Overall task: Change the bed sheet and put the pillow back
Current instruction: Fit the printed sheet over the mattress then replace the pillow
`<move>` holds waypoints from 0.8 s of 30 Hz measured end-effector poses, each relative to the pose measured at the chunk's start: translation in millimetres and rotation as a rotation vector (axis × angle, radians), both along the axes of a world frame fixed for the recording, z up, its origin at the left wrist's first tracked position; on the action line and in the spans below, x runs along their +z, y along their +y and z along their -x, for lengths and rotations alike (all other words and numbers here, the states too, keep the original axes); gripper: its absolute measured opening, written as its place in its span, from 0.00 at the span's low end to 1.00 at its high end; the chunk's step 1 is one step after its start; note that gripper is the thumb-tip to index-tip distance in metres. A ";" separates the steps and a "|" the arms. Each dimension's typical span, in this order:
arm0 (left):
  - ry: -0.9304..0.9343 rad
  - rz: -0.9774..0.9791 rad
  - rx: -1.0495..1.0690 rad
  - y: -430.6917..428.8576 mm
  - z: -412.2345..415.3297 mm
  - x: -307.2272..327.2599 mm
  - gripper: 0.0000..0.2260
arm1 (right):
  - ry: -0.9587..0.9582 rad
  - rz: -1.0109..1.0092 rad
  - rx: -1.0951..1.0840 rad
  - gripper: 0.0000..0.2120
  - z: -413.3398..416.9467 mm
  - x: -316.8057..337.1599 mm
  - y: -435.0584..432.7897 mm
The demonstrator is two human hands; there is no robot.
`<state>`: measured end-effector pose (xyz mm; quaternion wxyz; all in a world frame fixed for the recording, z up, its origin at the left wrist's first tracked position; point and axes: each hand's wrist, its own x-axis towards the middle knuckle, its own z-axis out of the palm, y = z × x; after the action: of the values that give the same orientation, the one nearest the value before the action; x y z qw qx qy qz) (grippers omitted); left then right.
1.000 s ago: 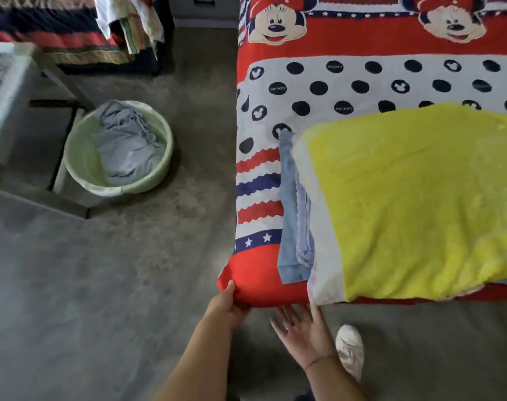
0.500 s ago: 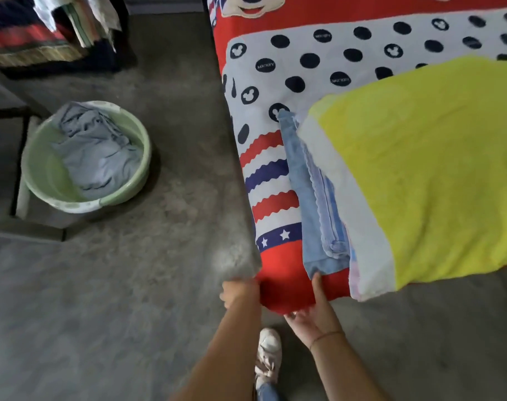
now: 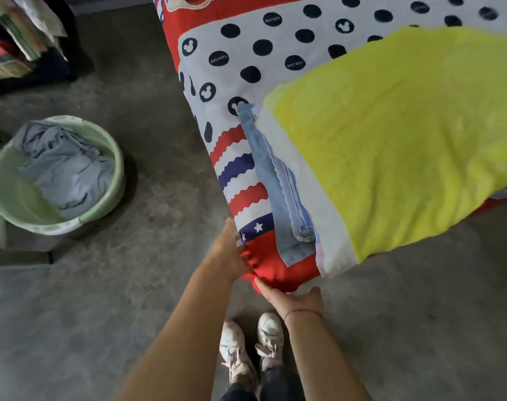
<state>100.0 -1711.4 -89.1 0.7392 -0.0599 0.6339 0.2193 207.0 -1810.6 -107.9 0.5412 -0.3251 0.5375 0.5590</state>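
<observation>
Grip: left hand (image 3: 231,251) pinches bed sheet (image 3: 242,169) corner; right hand (image 3: 293,298) flat beneath.

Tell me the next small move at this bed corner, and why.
Probably pull the sheet corner down and tuck it under. The left hand grips bunched red fabric there, the right hand cups the corner from below, and the pillow lies on the bed.

Our left hand (image 3: 232,253) gripping bed sheet (image 3: 238,169) at red corner, our right hand (image 3: 294,301) beneath it, yellow pillow (image 3: 405,134) on top, green basin (image 3: 60,227) holding grey cloth (image 3: 64,169).
</observation>
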 end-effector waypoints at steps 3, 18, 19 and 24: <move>0.002 0.016 -0.072 13.2 -1.2 4.0 0.20 | -0.040 -0.004 -0.048 0.38 -2.2 0.5 8.3; -0.078 0.015 -0.233 124.1 19.2 -16.0 0.27 | -0.408 0.017 -0.125 0.17 36.0 8.3 25.0; -0.110 0.022 -0.240 130.2 21.2 -8.4 0.24 | -0.446 0.017 -0.175 0.19 38.4 9.4 28.1; -0.136 0.018 -0.352 157.2 32.9 -2.2 0.37 | -0.615 -0.132 -0.350 0.26 54.6 11.4 43.4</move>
<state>67.1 -1554.2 -91.3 0.8068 0.0304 0.5850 0.0765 152.4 -1767.2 -96.5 0.7849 -0.3456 0.3599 0.3675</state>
